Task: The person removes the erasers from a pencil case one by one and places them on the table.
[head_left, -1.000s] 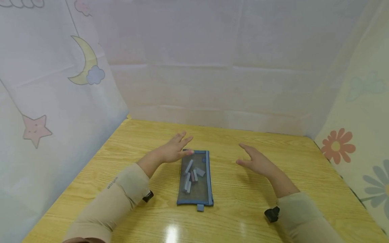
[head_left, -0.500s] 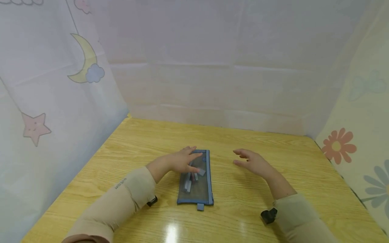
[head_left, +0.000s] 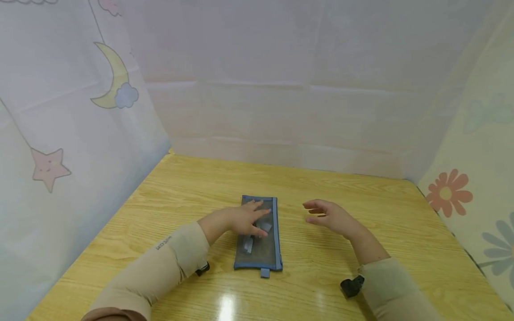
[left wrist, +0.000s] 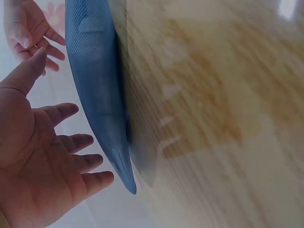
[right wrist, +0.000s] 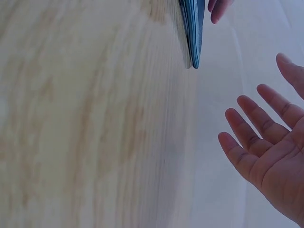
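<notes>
A blue-edged mesh zip pouch [head_left: 257, 261] lies flat on the wooden table, with several small pale sticks [head_left: 248, 244] inside it. Over the pouch's upper half is my left hand [head_left: 246, 219], fingers spread and palm down, hiding some of the sticks. The left wrist view shows a gap between that hand [left wrist: 52, 152] and the bulging side of the pouch [left wrist: 97, 85]. To the right of the pouch, my right hand [head_left: 331, 217] hovers above the table with relaxed fingers and holds nothing. In the right wrist view its fingers [right wrist: 256, 123] are apart from the pouch [right wrist: 192, 28].
The wooden table [head_left: 192, 178] is bounded by pale cloth at the back [head_left: 257, 111] and printed cloth on both sides. A black wrist camera [head_left: 352, 286] sits at the right cuff, another [head_left: 202, 269] at the left cuff.
My left hand has moved right and nearer, from the pouch's far left corner to over its contents. The right hand has shifted slightly left, its fingers drawn closer together. The pouch stays put.
</notes>
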Motion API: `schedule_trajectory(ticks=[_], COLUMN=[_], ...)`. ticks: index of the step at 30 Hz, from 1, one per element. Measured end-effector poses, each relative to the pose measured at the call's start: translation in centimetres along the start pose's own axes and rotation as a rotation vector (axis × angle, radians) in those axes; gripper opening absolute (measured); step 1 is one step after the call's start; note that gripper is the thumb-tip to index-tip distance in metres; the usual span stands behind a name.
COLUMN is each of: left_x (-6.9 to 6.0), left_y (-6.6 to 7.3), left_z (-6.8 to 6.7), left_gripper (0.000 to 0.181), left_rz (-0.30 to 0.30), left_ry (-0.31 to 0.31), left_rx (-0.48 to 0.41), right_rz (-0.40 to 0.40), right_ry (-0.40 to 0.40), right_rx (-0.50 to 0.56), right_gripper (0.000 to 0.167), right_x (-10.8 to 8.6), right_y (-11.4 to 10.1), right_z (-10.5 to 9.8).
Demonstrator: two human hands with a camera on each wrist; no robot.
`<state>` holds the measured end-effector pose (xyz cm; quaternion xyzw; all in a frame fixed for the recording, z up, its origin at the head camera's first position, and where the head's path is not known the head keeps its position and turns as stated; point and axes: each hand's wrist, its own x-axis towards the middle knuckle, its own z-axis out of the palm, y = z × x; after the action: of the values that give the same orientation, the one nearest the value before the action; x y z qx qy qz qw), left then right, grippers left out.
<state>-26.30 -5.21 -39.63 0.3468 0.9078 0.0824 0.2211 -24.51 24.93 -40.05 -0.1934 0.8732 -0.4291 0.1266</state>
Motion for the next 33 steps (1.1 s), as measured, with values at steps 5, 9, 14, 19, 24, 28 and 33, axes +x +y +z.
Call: schedule_trajectory(ticks=[5,9,14,19,24,28,33], left_x=[0.1,0.3,0.7,0.9,1.4,1.9,2.3], left_y=[0.3,0.5,0.4,0.2,-0.2,-0.5,-1.1], left_z=[0.5,0.9,1.3,1.2,1.0,0.8,0.5], left_gripper=[0.084,0.09,0.096,0.102,0.105,0.107,0.11], left_rz=[-0.005,-0.017,-0.023,-0.026,-0.038,-0.049,-0.065], left_ry=[-0.02,-0.018,-0.003,0.013,0.015,0.009,0.004], left_rx=[0.043,0.086,0.127,0.114,0.095,0.074,0.056], right_rz=[-0.026,-0.011,0.004,-0.007,-0.039,-0.06,-0.067], right_ry=[-0.037,-0.074,-0.097,-0.108,-0.123,-0.14,-0.148], right_rx=[0.005,0.014,0.037,0.034,0.022,0.03,0.022], right_gripper=[0.049,0.049,0.046,0.043,0.046,0.046,0.04], right_x=[0.0,0.0,0.1,0.3,0.5,0.7,0.9], right_y=[0.0,0.2,0.3,0.2,0.2,0.4,0.4], right_z=[0.4,0.9,1.4,1.8,2.2,2.6,3.4])
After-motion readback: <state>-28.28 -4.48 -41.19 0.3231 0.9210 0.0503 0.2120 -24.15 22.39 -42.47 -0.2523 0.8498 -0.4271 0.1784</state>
